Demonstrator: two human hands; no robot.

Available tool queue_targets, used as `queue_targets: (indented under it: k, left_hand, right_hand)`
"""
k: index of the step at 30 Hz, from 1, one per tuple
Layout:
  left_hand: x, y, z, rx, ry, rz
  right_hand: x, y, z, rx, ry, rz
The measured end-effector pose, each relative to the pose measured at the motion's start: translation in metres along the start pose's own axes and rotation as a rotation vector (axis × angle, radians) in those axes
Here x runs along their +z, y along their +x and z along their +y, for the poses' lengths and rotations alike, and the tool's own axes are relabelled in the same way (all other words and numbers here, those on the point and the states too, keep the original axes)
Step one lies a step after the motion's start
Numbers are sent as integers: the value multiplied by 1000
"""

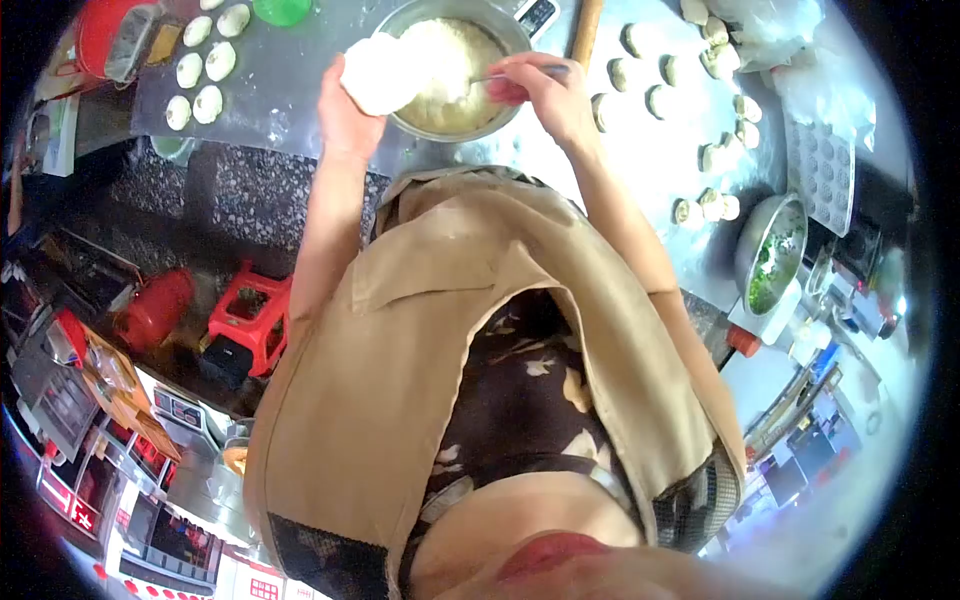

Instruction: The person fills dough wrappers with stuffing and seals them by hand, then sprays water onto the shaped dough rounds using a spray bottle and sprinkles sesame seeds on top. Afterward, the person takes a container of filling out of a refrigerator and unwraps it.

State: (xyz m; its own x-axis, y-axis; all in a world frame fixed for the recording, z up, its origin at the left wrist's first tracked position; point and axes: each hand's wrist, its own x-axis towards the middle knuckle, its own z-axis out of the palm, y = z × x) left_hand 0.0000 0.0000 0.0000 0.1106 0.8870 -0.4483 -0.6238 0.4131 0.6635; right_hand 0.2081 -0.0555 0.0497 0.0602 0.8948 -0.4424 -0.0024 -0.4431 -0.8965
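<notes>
My left hand (345,115) holds a round, flat dough wrapper (380,78), bright white in the glare, over the left rim of a metal bowl (432,134). Pale, crumbly filling (450,60) lies in that bowl. Over the bowl's right side, my right hand (545,95) is closed around a thin-handled utensil (555,70). Its tip reaches into the filling, and its exact shape is unclear. A wooden rolling pin (587,30) lies just beyond my right hand, and a small digital scale (537,16) sits by the bowl.
Several shaped buns (220,60) rest on the metal table at left. Several dough pieces (660,100) are scattered at right, near a bowl of chopped greens (775,260). A white dimpled tray (820,175) stands at far right. Below left are a red stool (250,315) and red cylinder (158,308).
</notes>
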Motion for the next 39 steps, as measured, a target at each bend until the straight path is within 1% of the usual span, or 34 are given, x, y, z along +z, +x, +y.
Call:
queue_targets:
  k: [2,3,5,7,9,10,12,13,15,17,20,25,27,28,29,31,33,35,37,39]
  left_hand:
    - [9,7,-4,-230,-73,-145]
    - [28,-11,-4,-234,-67,-142]
    - [46,-19,-4,-296,-93,-227]
    - [60,-24,-1,-304,-94,-244]
    - [67,-25,-2,-326,-130,-237]
    - [68,-22,-3,-321,-129,-241]
    - [67,-14,-7,-330,-170,-265]
    - [66,-13,-9,-328,-169,-270]
    - [63,-10,-13,-327,-167,-206]
    - [57,-7,-19,-322,-171,-201]
    - [54,-6,-18,-298,-184,-182]
    - [43,-4,-13,-265,-183,-162]
    - [35,2,-13,-224,-195,-140]
    - [33,4,-14,-223,-198,-138]
    - [32,5,-16,-180,-168,-108]
    - [29,10,-20,-135,-142,-78]
    - [27,17,-21,-106,-204,-31]
    - [25,20,-19,-106,-196,-30]
    - [24,22,-20,-120,-184,-29]
    - [21,27,-23,-134,-214,-102]
  right_hand:
    - [9,-6,2,-297,143,212]
    - [7,-24,-4,-357,101,285]
    - [8,-21,11,-664,-209,394]
    - [6,-19,26,-971,-473,405]
    - [5,-21,35,-1173,-757,408]
    - [7,-22,40,-1180,-756,410]
    - [11,-23,49,-1257,-908,433]
    - [10,-24,50,-1261,-909,437]
    - [6,-25,51,-1286,-988,407]
    - [3,-27,48,-1272,-966,405]
    - [0,-28,41,-1234,-773,516]
    - [-4,-23,44,-1256,-856,456]
    - [-2,-27,43,-1281,-981,345]
    - [-1,-25,44,-1284,-992,304]
    - [-1,-25,42,-1283,-994,301]
    - [-2,-26,34,-1266,-1053,208]
    - [-4,-31,30,-1264,-1070,208]
    - [-4,-31,25,-1257,-1089,209]
    - [3,-28,21,-1308,-1049,201]
    - [8,-25,20,-1293,-1058,184]
